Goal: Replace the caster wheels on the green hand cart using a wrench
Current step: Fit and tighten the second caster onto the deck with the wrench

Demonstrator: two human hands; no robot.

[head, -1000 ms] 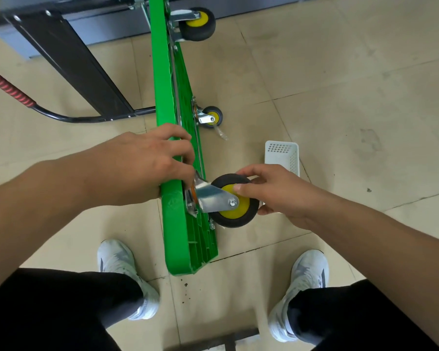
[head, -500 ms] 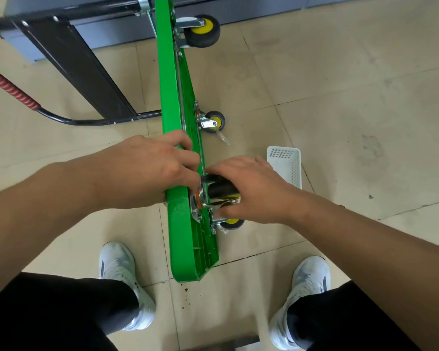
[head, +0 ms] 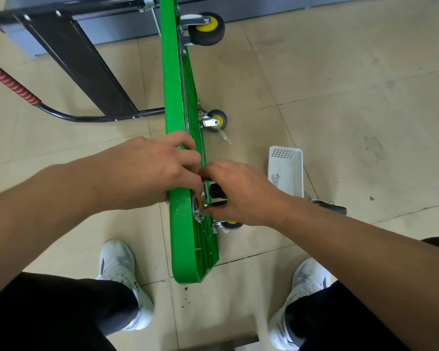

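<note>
The green hand cart stands on its long edge on the floor between my feet. My left hand grips its upper edge, fingers curled over the rim. My right hand lies over the near caster wheel, fingers curled round its black tyre and metal bracket by the mounting plate. Most of that caster is hidden under my hand. A small wrench lies in the white basket to the right, untouched.
Three more yellow-hubbed casters show on the cart: a far caster, a middle caster and a low caster under my right wrist. The black folded handle with its red grip lies left. A metal part rests right of my forearm.
My right hand has moved from the wheel's outer side to over the caster, close to the mounting plate, and now covers the wheel. My left hand keeps its grip on the cart edge.
</note>
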